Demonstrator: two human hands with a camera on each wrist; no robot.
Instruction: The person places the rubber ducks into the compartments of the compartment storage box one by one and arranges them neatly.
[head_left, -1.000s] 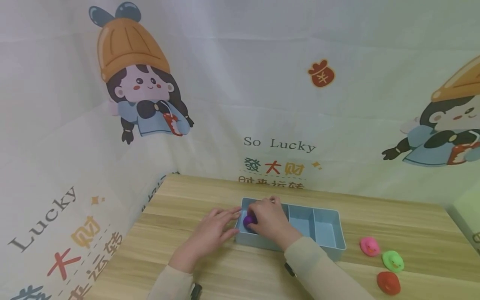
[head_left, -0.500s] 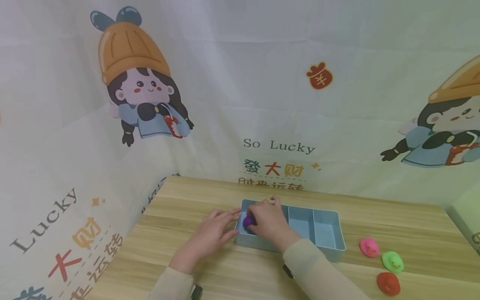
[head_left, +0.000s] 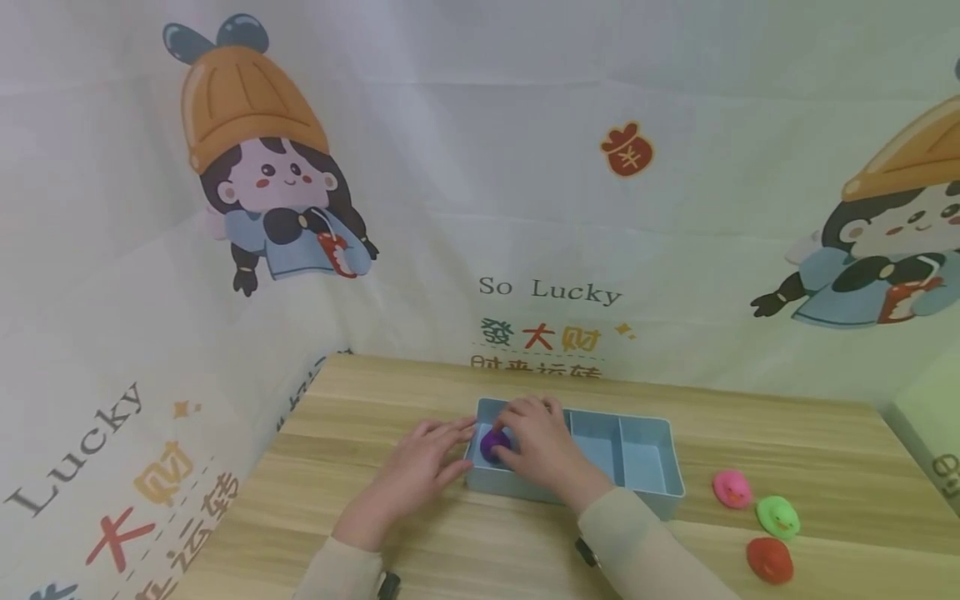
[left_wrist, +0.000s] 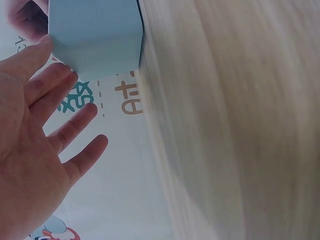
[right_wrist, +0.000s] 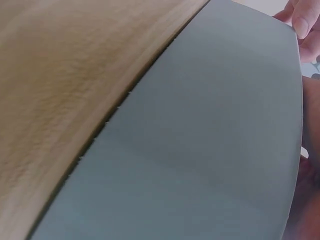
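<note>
A long light-blue divided box [head_left: 651, 493] sits on the table. In its leftmost compartment lies a small round purple toy [head_left: 492, 445], partly covered by fingers. My right hand [head_left: 543, 442] reaches over the near wall and pinches the purple toy between thumb and forefinger. My left hand [head_left: 420, 467] rests against the box's left end, fingers mostly straight. In the left wrist view the thumb and forefinger of my left hand [left_wrist: 35, 125] meet the end of the box [left_wrist: 97, 35]. The right wrist view shows mainly the box's outer wall [right_wrist: 190, 125]; my right hand is mostly cut off there.
To the right of the box, a pink rubber duck [head_left: 732, 489], a green rubber duck [head_left: 778, 517] and a red rubber duck [head_left: 770, 560] lie on the wooden table [head_left: 450, 554]. Behind the table hangs a printed cloth [head_left: 450, 167].
The right hand's fingers have eased slightly to the right, so more of the purple toy shows. The left hand keeps its place at the box end. The head view has shifted a little.
</note>
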